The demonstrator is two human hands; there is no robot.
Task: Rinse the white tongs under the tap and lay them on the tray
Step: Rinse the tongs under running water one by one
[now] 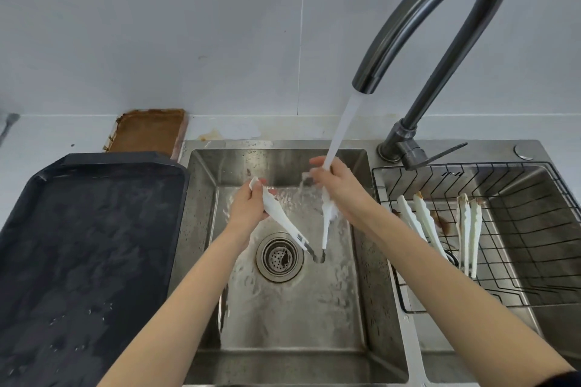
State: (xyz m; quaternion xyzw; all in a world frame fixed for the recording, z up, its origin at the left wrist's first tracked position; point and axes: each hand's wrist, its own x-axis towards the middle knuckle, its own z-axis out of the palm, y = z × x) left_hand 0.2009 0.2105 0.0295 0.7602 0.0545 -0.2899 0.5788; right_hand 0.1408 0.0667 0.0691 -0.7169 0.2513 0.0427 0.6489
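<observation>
White tongs (284, 220) are spread wide in a V over the left sink basin (352, 292), hinge end down near the drain (279, 257). My left hand (248, 206) grips the left arm near its tip. My right hand (339, 187) holds the right arm. Water from the dark curved tap (418, 19) streams onto my right hand and that arm. The dark wet tray (78, 254) lies on the counter left of the sink, with nothing on it.
A black wire basket (515, 261) sits in the right basin with two more white tongs (418, 223) standing in it. The tap lever (443, 151) points right. A brown stained board (147, 130) leans at the wall behind the tray.
</observation>
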